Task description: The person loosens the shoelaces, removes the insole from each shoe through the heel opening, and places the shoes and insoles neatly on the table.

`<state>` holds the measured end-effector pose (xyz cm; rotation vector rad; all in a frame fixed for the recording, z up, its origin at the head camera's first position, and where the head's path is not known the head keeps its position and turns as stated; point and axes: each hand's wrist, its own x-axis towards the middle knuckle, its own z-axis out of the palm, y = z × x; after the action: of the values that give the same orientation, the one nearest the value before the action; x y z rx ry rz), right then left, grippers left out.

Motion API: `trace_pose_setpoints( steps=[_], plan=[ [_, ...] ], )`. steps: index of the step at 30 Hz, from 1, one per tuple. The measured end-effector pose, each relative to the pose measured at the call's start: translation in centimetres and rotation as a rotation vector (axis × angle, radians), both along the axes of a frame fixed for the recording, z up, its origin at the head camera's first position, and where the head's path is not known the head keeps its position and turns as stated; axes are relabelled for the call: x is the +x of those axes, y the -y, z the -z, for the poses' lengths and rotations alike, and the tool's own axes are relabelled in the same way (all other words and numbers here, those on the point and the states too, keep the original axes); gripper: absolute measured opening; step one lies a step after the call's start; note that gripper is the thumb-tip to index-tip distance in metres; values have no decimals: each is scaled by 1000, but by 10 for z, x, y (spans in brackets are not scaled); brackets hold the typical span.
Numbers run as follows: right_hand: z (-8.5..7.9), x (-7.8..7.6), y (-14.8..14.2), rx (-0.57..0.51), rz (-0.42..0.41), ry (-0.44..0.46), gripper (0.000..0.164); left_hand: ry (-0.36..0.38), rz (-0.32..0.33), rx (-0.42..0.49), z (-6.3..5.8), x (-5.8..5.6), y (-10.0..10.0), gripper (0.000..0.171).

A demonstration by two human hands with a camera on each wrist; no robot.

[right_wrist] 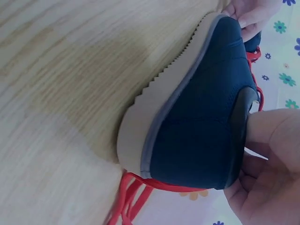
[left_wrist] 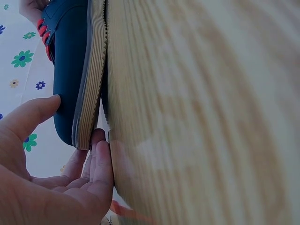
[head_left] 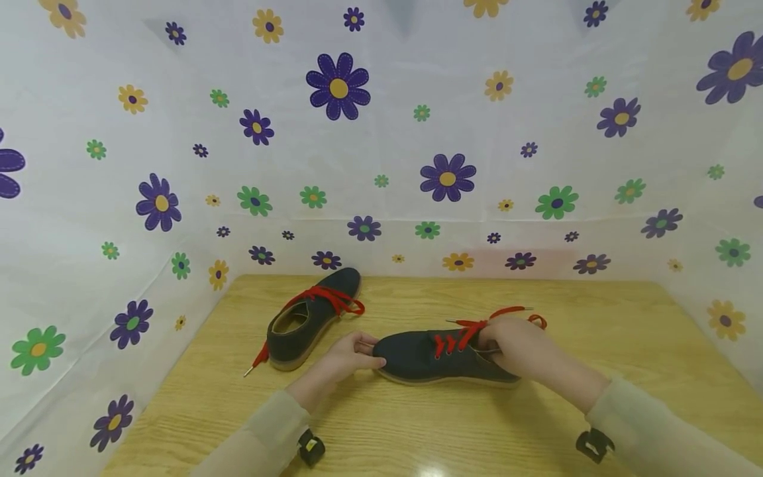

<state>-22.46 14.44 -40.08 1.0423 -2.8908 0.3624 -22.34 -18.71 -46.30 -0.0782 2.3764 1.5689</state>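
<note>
A dark navy shoe (head_left: 411,358) with red laces (head_left: 456,341) lies sideways in front of me, its toe to the left. My left hand (head_left: 348,354) pinches the toe. In the left wrist view the thumb (left_wrist: 40,110) lies on the upper and the fingertips (left_wrist: 101,154) reach the edge of the ribbed tan sole (left_wrist: 91,84). At the ankle opening, my right hand (head_left: 518,341) grips the collar (right_wrist: 239,136), with its thumb inside and the other fingers on the far side. Loose red lace ends lie beyond that hand.
A matching navy shoe (head_left: 316,324) stands farther back on the left, toe pointing away, its red laces (head_left: 336,301) loose. Both shoes are on a light wooden table (head_left: 441,424). A white flower-printed sheet (head_left: 381,132) rises behind the table and along its sides.
</note>
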Motion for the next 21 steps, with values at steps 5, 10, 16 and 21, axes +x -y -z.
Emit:
trace_pose_setpoints(
  steps=[5,10,16,21],
  plan=[
    [3,1,-2,-56,85,25,17,4,-9,-2,-1,3,0,47],
    [3,1,-2,-46,132,16,11,5,-11,-15,-2,3,-1,46],
    [2,-5,-3,-77,152,67,8,5,-9,-19,-3,3,-2,45],
    [0,-13,-7,-203,196,194,8,14,-11,-24,-4,2,-2,45]
  ],
)
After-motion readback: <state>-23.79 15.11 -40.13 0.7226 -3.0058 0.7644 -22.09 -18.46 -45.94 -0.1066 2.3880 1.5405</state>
